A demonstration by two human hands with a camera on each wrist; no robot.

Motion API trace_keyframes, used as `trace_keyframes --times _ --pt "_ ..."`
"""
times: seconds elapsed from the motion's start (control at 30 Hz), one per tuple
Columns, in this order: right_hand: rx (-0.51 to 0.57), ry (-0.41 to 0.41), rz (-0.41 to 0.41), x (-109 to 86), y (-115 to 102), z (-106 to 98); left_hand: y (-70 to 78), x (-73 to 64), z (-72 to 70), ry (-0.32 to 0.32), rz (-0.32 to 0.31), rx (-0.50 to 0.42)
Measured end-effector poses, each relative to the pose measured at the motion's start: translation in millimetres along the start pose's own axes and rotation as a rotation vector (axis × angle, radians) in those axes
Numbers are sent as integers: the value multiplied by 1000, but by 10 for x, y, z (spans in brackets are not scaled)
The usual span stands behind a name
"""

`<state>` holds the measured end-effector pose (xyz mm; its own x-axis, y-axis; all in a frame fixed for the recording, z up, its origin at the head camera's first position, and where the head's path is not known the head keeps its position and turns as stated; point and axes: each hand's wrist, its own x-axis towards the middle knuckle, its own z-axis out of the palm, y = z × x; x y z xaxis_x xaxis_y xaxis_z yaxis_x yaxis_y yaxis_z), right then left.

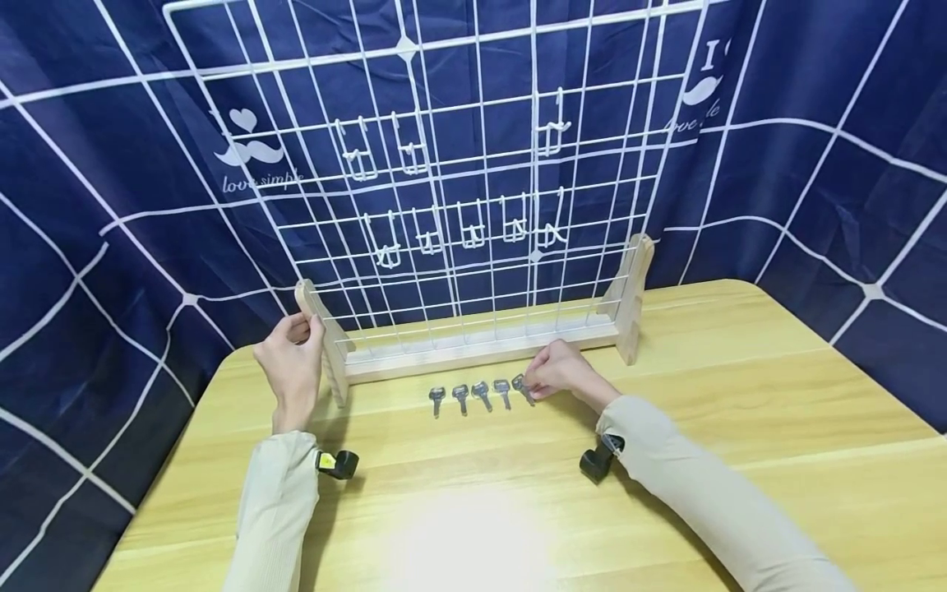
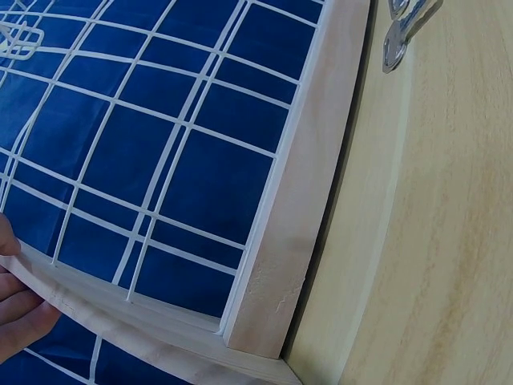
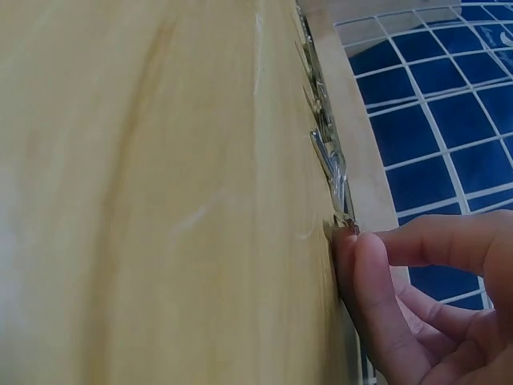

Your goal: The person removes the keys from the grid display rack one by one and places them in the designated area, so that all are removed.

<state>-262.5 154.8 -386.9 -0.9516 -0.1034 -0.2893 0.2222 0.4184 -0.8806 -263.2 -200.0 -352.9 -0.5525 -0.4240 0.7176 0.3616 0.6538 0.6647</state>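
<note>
My left hand [image 1: 292, 358] grips the top of the wooden left end support [image 1: 329, 345] of a white wire grid rack [image 1: 484, 205]. Part of that hand's fingers [image 2: 20, 321] shows around the wood in the left wrist view. On the table just before the rack's base, several silver keys lie in a row, the leftmost key [image 1: 437, 400] heads toward the rack. My right hand [image 1: 562, 370] is at the right end of the row, where thumb and forefinger pinch the rightmost key [image 1: 522, 386]. In the right wrist view the fingertips partly hide that key.
White wire hooks hang on the grid in two rows, among them an upper right hook [image 1: 551, 138] and a lower left hook [image 1: 387, 253]. A wooden base bar [image 1: 481, 349] runs between the end supports. Dark blue checked cloth [image 1: 814, 205] surrounds the wooden table [image 1: 414, 493].
</note>
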Motion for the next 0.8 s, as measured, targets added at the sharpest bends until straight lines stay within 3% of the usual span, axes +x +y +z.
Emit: trace_keyframes --times 0.6,0.8 --pt "16 0 34 -25 6 36 1 -11 -6 6 15 -7" --pt "-131 -4 -23 -55 -25 88 2 -13 -5 4 19 -8"
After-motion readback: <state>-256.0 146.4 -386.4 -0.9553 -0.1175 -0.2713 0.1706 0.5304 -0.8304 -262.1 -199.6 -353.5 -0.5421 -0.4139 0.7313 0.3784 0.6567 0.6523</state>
